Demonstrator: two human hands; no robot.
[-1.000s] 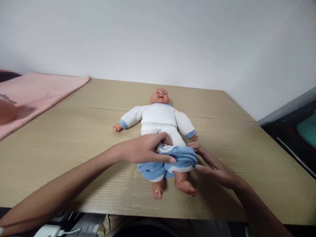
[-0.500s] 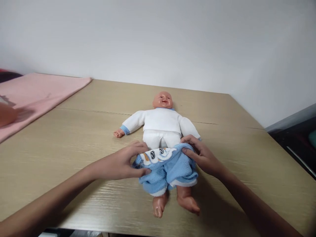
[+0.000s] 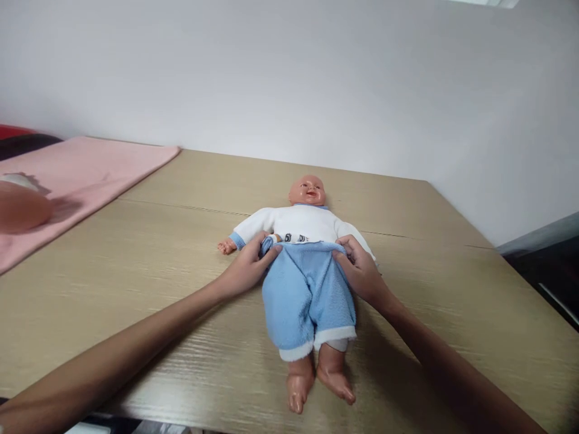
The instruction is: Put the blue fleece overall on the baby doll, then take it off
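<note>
Both hands (image 3: 246, 271) grip doll's trousers (image 3: 307, 295)

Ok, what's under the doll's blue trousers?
The doll's legs; only bare feet show below the blue trousers' cuffs. Everything higher is covered. Left hand and right hand grip the waistband.

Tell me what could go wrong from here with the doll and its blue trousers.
1. The left hand and right hand pinch the blue trousers at the waist; a hard pull may slide the doll up the table.
2. The waistband may bunch the white shirt beneath it.
</note>
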